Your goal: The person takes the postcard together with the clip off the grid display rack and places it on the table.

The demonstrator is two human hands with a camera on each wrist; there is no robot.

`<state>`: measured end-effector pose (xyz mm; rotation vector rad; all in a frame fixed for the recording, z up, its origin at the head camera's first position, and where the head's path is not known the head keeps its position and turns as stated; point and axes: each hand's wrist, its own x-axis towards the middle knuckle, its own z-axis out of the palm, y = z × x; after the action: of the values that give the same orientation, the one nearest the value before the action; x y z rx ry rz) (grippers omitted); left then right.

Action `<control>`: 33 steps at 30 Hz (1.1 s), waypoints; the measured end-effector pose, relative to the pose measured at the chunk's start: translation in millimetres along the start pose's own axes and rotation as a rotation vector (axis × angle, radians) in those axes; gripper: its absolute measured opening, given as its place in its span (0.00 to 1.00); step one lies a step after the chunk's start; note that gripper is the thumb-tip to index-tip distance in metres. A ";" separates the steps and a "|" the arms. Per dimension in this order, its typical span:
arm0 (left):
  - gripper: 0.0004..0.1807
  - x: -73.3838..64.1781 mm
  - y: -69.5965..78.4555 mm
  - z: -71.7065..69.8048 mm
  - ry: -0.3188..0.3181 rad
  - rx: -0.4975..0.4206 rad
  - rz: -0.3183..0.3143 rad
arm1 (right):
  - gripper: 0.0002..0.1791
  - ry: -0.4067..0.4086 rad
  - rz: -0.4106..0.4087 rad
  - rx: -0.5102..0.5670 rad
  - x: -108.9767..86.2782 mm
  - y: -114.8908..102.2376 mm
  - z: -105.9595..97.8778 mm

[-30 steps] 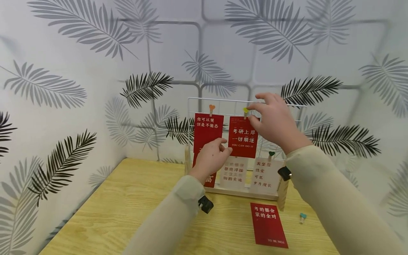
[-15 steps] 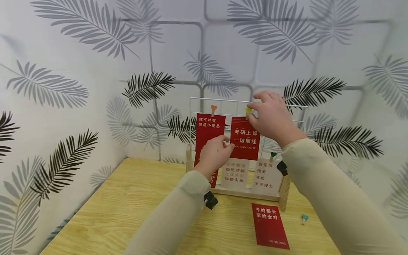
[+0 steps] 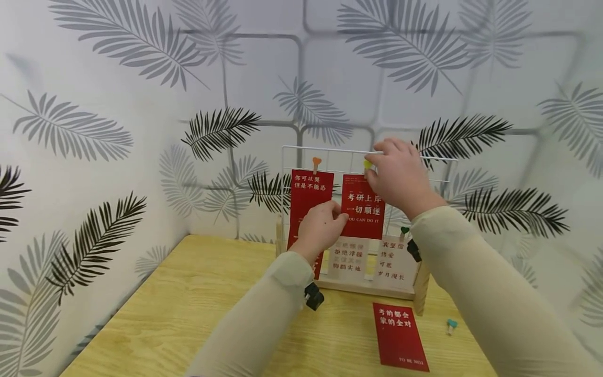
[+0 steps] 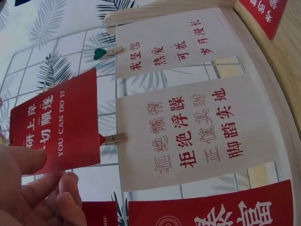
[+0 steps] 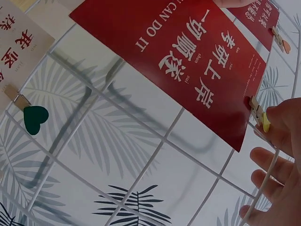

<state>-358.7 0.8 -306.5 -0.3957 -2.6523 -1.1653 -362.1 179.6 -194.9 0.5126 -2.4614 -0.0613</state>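
Note:
A red card with white lettering (image 3: 365, 201) hangs on the white wire grid rack. My left hand (image 3: 320, 228) pinches its lower left edge, thumb on the printed face, as the left wrist view shows. At the card's top edge sits a small wooden clothespin with a yellow heart (image 5: 258, 115). My right hand (image 3: 400, 175) pinches this clothespin by its heart end, the other fingers reaching behind the top wire. Left of it, another red card (image 3: 308, 196) hangs from an orange-heart clothespin (image 3: 317, 163), its lower part covered by my left hand.
Two pale cards hang on the lower row, one lettered card (image 4: 188, 136) and one under a green-heart clothespin (image 4: 106, 52). A loose red card (image 3: 400, 337) lies on the wooden table (image 3: 188, 293) before the rack's base (image 3: 363, 288), with a blue-heart clothespin (image 3: 451, 325) beside it.
My left thumb has moved right, onto the card's edge. My right thumb has come up closer to the index finger at the yellow-heart clothespin. The head view has shifted slightly.

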 end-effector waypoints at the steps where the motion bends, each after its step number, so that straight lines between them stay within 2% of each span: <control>1: 0.10 0.3 0.0 0.4 -0.001 -0.006 0.000 | 0.19 0.007 0.002 0.002 -0.1 0.2 0.3; 7: 0.08 2.6 -1.8 0.4 0.019 -0.001 0.016 | 0.14 0.054 0.033 0.046 -0.1 -0.1 2.2; 13: 0.07 5.3 -4.1 -0.5 0.009 -0.008 0.015 | 0.14 0.060 0.066 0.078 0.4 -0.4 3.9; 27: 0.06 3.8 -2.4 -1.2 0.005 -0.067 0.024 | 0.12 0.105 0.091 0.106 0.6 -1.3 8.2; 33: 0.04 3.0 -3.1 -2.7 0.026 -0.086 0.017 | 0.11 0.111 0.079 0.084 0.8 -2.1 6.7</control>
<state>-362.3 -2.8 -306.0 -0.4141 -2.5777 -1.2741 -365.9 176.9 -200.2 0.4420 -2.3796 0.1001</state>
